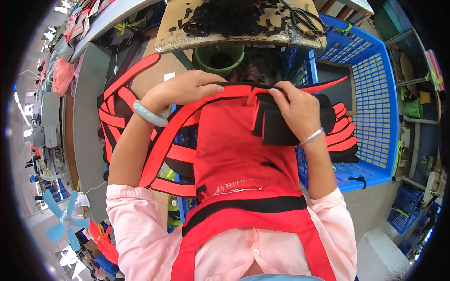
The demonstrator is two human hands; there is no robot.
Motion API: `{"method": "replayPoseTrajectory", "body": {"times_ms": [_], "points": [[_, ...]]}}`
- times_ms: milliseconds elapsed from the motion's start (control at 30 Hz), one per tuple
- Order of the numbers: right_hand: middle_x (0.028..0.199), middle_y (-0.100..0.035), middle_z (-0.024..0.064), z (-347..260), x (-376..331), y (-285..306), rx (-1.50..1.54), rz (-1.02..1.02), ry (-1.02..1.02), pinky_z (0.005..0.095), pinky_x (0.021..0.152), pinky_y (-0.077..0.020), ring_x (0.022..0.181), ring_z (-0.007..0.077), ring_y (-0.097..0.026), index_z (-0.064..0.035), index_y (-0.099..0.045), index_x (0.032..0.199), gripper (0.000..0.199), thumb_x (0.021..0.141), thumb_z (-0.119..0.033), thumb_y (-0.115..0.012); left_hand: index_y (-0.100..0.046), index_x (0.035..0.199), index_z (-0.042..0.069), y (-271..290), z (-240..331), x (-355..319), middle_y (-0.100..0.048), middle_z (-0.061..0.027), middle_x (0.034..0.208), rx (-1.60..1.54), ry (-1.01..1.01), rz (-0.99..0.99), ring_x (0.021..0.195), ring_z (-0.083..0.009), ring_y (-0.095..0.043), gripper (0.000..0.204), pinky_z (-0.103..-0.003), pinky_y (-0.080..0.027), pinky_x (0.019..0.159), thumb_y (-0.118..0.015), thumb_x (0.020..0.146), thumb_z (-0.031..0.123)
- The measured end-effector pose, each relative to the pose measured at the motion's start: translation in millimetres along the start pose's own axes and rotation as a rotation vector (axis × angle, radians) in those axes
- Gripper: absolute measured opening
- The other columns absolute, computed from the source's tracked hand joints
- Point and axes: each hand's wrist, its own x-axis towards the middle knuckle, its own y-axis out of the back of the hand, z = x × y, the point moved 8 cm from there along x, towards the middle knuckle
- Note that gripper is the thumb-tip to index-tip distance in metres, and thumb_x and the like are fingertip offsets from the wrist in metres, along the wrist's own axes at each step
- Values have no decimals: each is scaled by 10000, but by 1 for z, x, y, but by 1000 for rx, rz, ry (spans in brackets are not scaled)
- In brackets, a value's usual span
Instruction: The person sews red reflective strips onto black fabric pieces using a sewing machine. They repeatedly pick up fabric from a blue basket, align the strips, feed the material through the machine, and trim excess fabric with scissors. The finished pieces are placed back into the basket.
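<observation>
A long red strap with black edging [171,126] runs across my lap, over the red apron [243,126] I wear. My left hand [190,88] pinches the strap near its upper stretch, thumb along its edge. My right hand [298,108] is closed around the strap's other part and a bunch of folded black strips [279,127] with red showing at their edges. Between both hands the strap lies nearly level. Exactly which layers the right fingers grip is partly hidden. More red and black straps [112,119] hang in a tangle at my left.
Ahead, a cardboard-topped stand [173,37] bears a heap of black scraps [225,18] and scissors [304,21]. Beneath it is a green bucket [218,58]. At right stands a blue plastic crate [375,112], with stacked red-and-black straps [344,133] beside my hand. A blue fan [65,218] is at lower left.
</observation>
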Motion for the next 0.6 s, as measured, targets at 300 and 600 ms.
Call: {"method": "replayPoseTrajectory", "body": {"times_ms": [300, 600], "points": [[577, -612, 128, -50, 80, 73, -333, -36, 223, 414, 494, -468, 560, 317, -625, -73, -619, 740, 370, 953, -366, -547, -650, 1070, -9, 73, 27, -3, -666, -116, 855, -24, -135, 232, 821, -195, -612, 310, -315, -474, 760, -642, 918, 261], [830, -684, 172, -50, 182, 51, -281, -140, 400, 446, 727, -519, 837, 352, -656, -55, -720, 908, 409, 972, -383, -484, -551, 848, -56, 166, 4, 17, -430, -24, 668, 88, -62, 392, 666, -112, -388, 416, -296, -398, 628, -563, 984, 337]]}}
